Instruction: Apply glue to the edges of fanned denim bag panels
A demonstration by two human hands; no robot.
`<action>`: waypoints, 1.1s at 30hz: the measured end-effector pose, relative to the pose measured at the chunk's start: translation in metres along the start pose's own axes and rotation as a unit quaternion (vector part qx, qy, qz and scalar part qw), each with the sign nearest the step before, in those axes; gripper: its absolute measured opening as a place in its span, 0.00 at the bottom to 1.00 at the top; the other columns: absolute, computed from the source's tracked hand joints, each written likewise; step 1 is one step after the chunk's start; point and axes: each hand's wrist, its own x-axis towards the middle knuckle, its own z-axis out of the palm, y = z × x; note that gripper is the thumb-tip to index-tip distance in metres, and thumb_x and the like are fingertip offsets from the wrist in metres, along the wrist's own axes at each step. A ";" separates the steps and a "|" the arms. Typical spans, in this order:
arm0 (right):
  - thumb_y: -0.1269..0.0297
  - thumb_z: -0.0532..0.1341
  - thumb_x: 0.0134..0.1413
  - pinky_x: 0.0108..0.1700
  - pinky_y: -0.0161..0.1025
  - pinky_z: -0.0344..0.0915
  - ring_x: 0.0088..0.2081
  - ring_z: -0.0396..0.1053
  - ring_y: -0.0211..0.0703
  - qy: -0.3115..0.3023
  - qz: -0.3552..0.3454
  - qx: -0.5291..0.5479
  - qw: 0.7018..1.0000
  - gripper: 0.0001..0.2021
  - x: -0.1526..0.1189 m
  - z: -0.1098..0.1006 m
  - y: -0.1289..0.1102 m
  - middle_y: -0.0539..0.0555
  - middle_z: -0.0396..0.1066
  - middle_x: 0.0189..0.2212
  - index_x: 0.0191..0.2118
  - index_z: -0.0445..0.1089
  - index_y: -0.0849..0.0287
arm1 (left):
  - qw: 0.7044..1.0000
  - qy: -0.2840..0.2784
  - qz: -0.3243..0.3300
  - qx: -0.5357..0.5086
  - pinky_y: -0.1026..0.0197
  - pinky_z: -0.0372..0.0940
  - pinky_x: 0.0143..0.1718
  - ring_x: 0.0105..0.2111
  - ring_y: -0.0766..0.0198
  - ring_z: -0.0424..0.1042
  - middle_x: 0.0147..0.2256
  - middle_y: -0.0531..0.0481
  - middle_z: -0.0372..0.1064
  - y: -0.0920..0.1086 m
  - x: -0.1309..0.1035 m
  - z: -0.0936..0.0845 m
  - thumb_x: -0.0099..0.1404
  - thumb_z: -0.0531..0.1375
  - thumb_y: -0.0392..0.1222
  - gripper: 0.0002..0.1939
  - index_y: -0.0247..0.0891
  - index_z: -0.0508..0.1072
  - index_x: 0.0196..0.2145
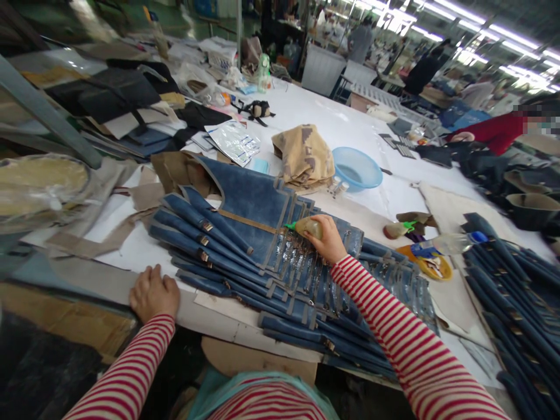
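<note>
My right hand [326, 238] is wrapped round a squeeze bottle with a green nozzle [301, 226], tilted so its tip points left. Below it, overlapping blue leather-like pieces [258, 198] are fanned out, and glossy wet streaks of what looks like glue [289, 259] cover their stepped grey edges. The nozzle tip is at or just above the uppermost piece; I cannot tell whether it touches. My left hand [155, 293] lies on the table's near edge, fingers slightly apart and bent, with nothing visible in it. Folded blue strips with metal fittings [203, 239] lie just right of it.
Behind the pieces are a camouflage cloth [304, 153] and a blue basin [356, 169]. A second green-tipped bottle [396, 229], a yellow bowl [437, 268] and a clear plastic bottle [457, 242] lie right. More blue pieces [503, 315] are stacked at far right. A person's red sleeve [494, 131] shows beyond.
</note>
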 end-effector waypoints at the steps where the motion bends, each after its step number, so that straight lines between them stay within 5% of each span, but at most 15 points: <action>1: 0.59 0.59 0.51 0.51 0.51 0.60 0.48 0.59 0.50 0.000 -0.003 0.000 1.000 0.18 0.001 -0.001 0.000 0.59 0.61 0.44 0.47 0.60 0.56 | 1.000 -0.001 0.000 0.001 0.45 0.47 0.56 0.56 0.51 0.54 0.56 0.38 0.56 0.000 0.000 0.000 0.64 0.46 0.41 0.22 0.31 0.62 0.54; 6: 0.58 0.59 0.51 0.50 0.52 0.61 0.48 0.60 0.51 -0.022 -0.018 0.003 1.000 0.18 0.003 -0.001 0.002 0.59 0.62 0.43 0.48 0.60 0.56 | 1.000 -0.002 0.002 -0.001 0.46 0.47 0.57 0.57 0.51 0.53 0.56 0.37 0.56 -0.002 0.001 0.002 0.64 0.46 0.42 0.23 0.31 0.62 0.54; 23: 0.59 0.59 0.50 0.52 0.51 0.58 0.47 0.59 0.51 0.081 -0.043 -0.050 0.995 0.19 0.058 -0.010 0.014 0.60 0.60 0.43 0.48 0.60 0.59 | 1.000 0.002 -0.002 -0.012 0.48 0.45 0.58 0.57 0.51 0.52 0.56 0.38 0.56 0.000 0.001 -0.001 0.64 0.44 0.42 0.23 0.31 0.61 0.54; 33: 0.58 0.59 0.49 0.51 0.51 0.58 0.47 0.59 0.51 0.098 0.022 -0.034 0.994 0.20 0.063 -0.013 0.013 0.59 0.61 0.42 0.48 0.60 0.59 | 1.000 -0.005 -0.002 -0.007 0.48 0.45 0.57 0.57 0.51 0.53 0.56 0.38 0.56 -0.003 0.001 -0.001 0.65 0.44 0.44 0.24 0.31 0.61 0.55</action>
